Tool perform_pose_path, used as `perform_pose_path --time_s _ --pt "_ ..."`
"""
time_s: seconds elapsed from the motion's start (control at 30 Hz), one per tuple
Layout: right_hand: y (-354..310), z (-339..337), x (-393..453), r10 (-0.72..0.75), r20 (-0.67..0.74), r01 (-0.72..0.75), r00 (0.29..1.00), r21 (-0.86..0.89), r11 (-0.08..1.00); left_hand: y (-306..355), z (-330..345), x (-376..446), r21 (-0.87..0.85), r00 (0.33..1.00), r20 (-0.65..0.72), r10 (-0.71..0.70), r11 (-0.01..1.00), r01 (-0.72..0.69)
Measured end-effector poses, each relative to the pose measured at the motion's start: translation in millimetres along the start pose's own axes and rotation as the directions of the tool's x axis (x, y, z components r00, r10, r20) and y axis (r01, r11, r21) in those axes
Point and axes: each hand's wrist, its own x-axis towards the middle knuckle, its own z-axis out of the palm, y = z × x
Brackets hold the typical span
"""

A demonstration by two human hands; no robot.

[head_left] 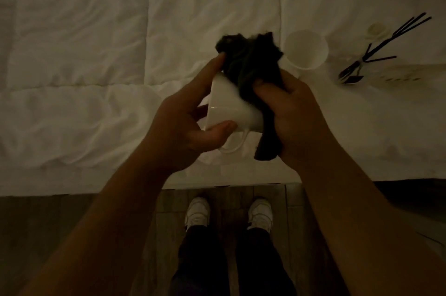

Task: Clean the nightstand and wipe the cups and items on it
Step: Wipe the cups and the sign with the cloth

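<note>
Left hand (193, 124) gripped a white cup (231, 110) tipped on its side, handle down, held above the near edge of the white nightstand (362, 126). Right hand (296, 117) was clenched on a dark cloth (251, 64) bunched against the cup's mouth and side. Second white cup (306, 49) stood on the nightstand just beyond, beside a reed diffuser (376, 47); bed (84, 54) to the left.

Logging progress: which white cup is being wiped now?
The handled cup gripped by the left hand, dark cloth against it; the other cup sits untouched.
</note>
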Motion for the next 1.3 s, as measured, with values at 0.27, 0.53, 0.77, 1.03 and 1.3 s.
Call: perform_pose_path --time_s 0.27,0.53,0.77,1.03,1.3 --pt "-14.8 -2.3 -8.6 -0.15 0.085 0.172 0.985 -0.414 0.894 11.2 2.4 3.0 0.016 1.0 0.024 -0.005 1.0 0.005" --pt "0.6 -6.8 -4.6 0.089 0.079 -0.117 0.993 0.521 0.846 13.5 23.5 0.6 -0.37 0.994 -0.104 0.022 0.927 -0.06" --pt "21.8 10.3 -15.0 0.079 -0.187 0.017 0.979 0.465 0.885 13.9 71.4 12.6 -0.655 0.74 -0.385 -0.552 0.728 0.202" --pt "34.7 17.8 -47.0 -0.206 -0.327 0.178 0.922 -0.115 0.977 12.0 59.8 31.5 -0.869 0.758 -0.113 -0.643 0.434 0.238" --pt "4.3 -12.8 -12.3 -0.041 -0.286 0.128 0.957 0.294 0.947 7.0 51.5 1.8 -0.752 0.891 -0.063 -0.449 0.608 0.253"
